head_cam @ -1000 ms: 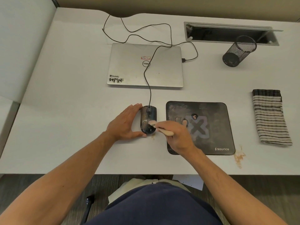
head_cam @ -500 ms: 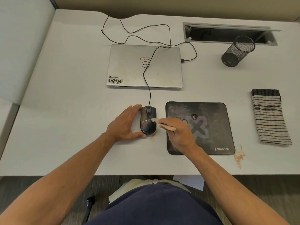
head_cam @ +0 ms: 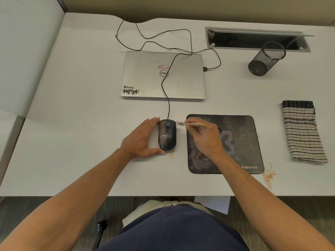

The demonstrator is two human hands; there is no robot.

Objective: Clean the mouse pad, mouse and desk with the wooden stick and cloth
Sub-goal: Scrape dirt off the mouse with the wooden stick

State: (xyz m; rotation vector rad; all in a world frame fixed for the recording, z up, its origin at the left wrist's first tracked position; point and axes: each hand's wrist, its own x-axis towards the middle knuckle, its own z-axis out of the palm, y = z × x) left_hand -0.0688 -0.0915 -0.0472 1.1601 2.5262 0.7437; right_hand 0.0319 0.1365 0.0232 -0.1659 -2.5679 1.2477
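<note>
One glossy mouse braced by the open left hand — right hand pinches one wooden stick, tip blurred, perhaps fluffy — one striped cloth.

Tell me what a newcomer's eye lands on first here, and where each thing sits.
The two hands at the desk's middle: the left hand steadies a smeared black mouse, the right hand holds a wooden stick over the grimy mouse pad. Brown stains mark the desk by the pad's near right corner; a striped cloth lies far right.

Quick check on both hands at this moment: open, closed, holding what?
Left hand: open, fingers and thumb bracing the mouse from its left side.
Right hand: closed, pinching the wooden stick, tip off the mouse.
</note>
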